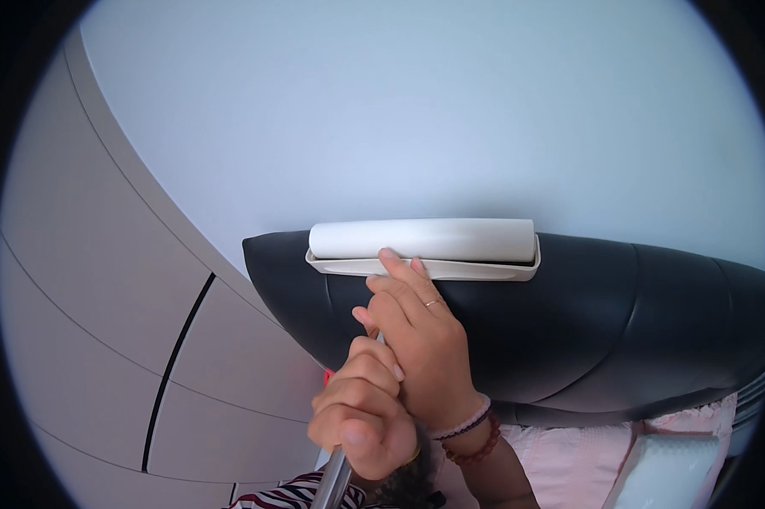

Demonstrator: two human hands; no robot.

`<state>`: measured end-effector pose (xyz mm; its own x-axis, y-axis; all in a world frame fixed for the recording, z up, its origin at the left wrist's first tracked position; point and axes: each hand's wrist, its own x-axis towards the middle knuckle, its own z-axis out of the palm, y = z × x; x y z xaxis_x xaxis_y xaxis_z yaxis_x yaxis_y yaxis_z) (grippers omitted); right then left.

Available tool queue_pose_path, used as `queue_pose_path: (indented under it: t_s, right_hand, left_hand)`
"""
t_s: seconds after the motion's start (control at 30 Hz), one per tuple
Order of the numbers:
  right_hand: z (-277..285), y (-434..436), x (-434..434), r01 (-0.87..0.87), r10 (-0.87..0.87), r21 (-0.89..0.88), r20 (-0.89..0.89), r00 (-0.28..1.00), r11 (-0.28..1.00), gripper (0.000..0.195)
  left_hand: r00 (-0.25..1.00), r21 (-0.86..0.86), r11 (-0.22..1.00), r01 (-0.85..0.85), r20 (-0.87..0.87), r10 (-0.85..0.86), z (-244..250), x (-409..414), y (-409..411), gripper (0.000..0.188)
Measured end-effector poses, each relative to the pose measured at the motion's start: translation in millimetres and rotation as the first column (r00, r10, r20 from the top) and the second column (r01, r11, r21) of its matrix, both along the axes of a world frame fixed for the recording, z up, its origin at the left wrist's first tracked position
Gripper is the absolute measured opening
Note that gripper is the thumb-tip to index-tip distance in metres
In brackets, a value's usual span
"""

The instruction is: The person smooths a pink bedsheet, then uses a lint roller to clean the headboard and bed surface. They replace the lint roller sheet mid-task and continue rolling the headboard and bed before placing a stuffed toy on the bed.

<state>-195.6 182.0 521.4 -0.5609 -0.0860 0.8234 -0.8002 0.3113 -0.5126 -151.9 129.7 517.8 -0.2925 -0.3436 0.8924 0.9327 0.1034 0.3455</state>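
My left hand [366, 407] is wrapped around the metal pole [332, 480] of what looks like a lint roller. Its white cylindrical roll [420, 239] lies level in a cream half-shell cover [484, 270], by the top edge of a black padded headboard [560, 312]. Just above the left hand, my right hand [423, 337] grips the roller's neck, partly hiding it. Two of its fingers stretch onto the cover, one tip reaching the white roll. A ring and several bracelets are on that hand and wrist.
A pale plain wall [420, 114] rises behind the headboard. Beige cabinet panels [89, 254] with a black handle strip [177, 372] stand at left. Below right lie pink bedding [567, 452] and a white pillow-like item [665, 471]. A striped sleeve [274, 493] shows at the bottom.
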Motion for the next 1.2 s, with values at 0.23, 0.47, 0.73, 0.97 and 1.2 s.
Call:
queue_pose_path:
  t_s: [0.23,0.47,0.73,0.97,1.2]
  right_hand:
    - [4,-9,-7,-0.044,0.044,-0.003,0.123,0.991,0.999,0.014]
    - [-5,-11,2,-0.028,0.033,-0.036,0.170,0.985,0.999,0.013]
    - [-19,-15,21,-0.090,0.102,-0.054,0.310,0.945,0.995,0.011]
    - [-40,-20,30,-0.026,0.055,-0.083,0.366,0.929,0.996,0.012]
    - [-87,-20,64,0.001,0.025,-0.057,0.453,0.891,0.998,0.013]
  left_hand:
    - [0.998,0.033,0.999,-0.029,0.055,0.027,8,-7,-12,0.049]
    - [0.992,-0.041,0.999,0.009,0.127,-0.004,5,2,-14,0.045]
    - [0.973,-0.042,0.999,-0.009,0.228,0.018,-1,20,-19,0.045]
    - [0.949,0.000,1.000,0.026,0.313,-0.025,-23,30,-24,0.047]
    - [0.855,-0.005,1.000,0.028,0.518,-0.021,-57,63,-27,0.045]
